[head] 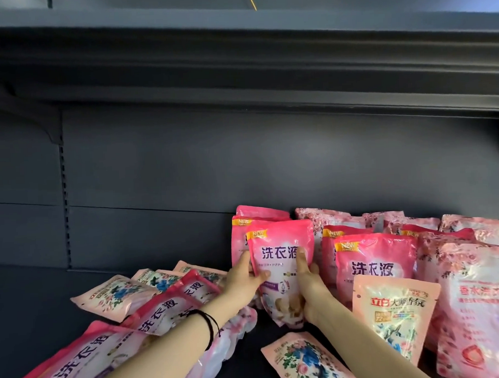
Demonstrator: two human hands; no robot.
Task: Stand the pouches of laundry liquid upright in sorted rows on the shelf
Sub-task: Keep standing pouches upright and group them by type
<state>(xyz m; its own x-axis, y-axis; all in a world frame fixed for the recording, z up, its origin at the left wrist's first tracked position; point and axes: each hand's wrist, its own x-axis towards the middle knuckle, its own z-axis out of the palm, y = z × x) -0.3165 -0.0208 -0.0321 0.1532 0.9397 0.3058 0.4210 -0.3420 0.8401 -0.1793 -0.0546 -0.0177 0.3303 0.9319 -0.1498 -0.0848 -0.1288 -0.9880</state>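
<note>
Both hands hold one bright pink pouch [279,250] upright on the dark shelf [33,309], at the front of a short row of matching pink pouches [260,212]. My left hand [246,277] grips its left edge, my right hand [308,283] its right edge and lower part. To the right stand another bright pink row [374,257], pale rose-print pouches [476,307] and one peach floral pouch [394,316]. At left, several pink and floral pouches [150,310] lie flat in a heap.
A peach floral pouch [304,360] lies flat at the front, between my forearms and the standing rows. The shelf's back panel [241,160] is bare, and an upper shelf [237,60] overhangs. A black band sits on my left wrist [210,327].
</note>
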